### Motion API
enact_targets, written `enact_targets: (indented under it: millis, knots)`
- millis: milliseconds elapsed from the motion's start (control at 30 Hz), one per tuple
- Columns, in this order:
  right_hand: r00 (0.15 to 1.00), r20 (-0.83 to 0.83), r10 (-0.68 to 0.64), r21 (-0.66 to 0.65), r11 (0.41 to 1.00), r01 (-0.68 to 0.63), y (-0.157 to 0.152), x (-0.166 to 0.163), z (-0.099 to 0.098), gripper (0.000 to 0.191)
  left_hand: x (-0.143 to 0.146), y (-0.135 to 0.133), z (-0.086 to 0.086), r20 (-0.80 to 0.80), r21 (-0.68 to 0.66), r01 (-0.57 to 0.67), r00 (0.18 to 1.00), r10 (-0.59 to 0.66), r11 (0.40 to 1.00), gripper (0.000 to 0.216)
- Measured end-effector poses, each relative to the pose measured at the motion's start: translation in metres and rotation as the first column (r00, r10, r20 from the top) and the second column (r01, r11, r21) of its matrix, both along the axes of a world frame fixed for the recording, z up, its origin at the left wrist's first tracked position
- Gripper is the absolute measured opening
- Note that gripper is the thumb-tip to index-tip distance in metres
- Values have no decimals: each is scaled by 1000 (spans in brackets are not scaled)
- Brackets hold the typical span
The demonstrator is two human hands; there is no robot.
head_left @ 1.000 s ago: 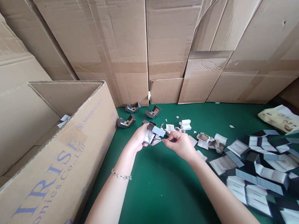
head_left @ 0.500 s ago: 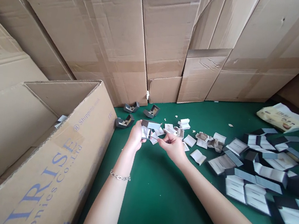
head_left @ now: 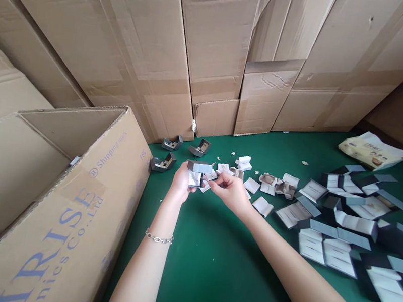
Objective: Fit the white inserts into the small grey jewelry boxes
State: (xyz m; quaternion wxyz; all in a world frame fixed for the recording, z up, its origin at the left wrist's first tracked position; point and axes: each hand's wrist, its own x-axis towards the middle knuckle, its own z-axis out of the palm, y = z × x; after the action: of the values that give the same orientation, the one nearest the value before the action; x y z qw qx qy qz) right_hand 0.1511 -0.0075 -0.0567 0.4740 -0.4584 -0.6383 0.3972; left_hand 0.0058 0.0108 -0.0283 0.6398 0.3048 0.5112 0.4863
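My left hand is closed around a small jewellery box. Its grey lid stands open and a white lining faces up. Just right of that box, my right hand is pinched, its fingertips close to the box's edge; whatever is between them is too small to make out. Behind my hands, white lining pieces and torn brown-and-white inserts lie scattered on the green table. Several dark opened boxes without white lining sit beyond my left hand.
A large cardboard carton stands open along the left. Several open boxes with white linings spread over the right side. A cream plastic bag lies at the back right. Tall cardboard sheets form a wall behind the table.
My right hand has drawn slightly back from the box's edge; a thin dark item seen between its fingers and the box no longer shows clearly. The view has shifted a little to the right.
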Motion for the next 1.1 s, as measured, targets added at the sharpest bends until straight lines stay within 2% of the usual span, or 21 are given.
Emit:
enact_targets:
  millis: [133, 333, 433, 533, 600, 667, 733, 833, 900, 967, 1100]
  knots:
    - [988, 152, 36, 127, 990, -56, 4, 15, 10, 29, -4, 0, -1, -56, -29, 66, 996, -68, 997, 36]
    - [950, 310, -19, 272, 960, -70, 2, 15, 16, 26, 1, 0, -3, -23, -15, 47, 999, -48, 999, 38]
    - [930, 366, -40, 328, 941, -89, 1, 18, 19, 25, -1, -1, -4, -63, -16, 67, 996, -68, 998, 40]
    - [895, 444, -41, 350, 927, -131, 2, 27, 25, 19, -5, -3, -5, -160, 19, 209, 966, -203, 978, 41]
    - [874, 485, -10, 320, 933, -167, 3, 33, 30, 17, -6, -4, -5, -201, 34, 317, 931, -304, 948, 40]
    - [854, 520, 12, 286, 939, -188, 2, 36, 34, 18, -5, -5, -5, -193, 37, 350, 922, -337, 936, 39]
    - [836, 548, -25, 290, 943, -162, 0, 34, 36, 19, -3, -5, -3, -136, 30, 295, 948, -288, 955, 39]
    - [829, 542, -137, 332, 941, -62, -4, 25, 37, 19, -3, -3, 0, -34, 7, 100, 994, -99, 995, 41]
    - [838, 524, -154, 322, 946, -28, -6, 19, 36, 19, -5, 0, 1, -8, 3, 1, 1000, -1, 1000, 41]
    - [852, 510, -117, 293, 955, -44, -7, 17, 35, 19, -8, 1, 1, -11, 11, -5, 1000, 5, 1000, 40]
    - [861, 508, -20, 265, 955, -134, -4, 23, 36, 20, -11, 0, 0, -72, 6, 93, 993, -92, 996, 39]
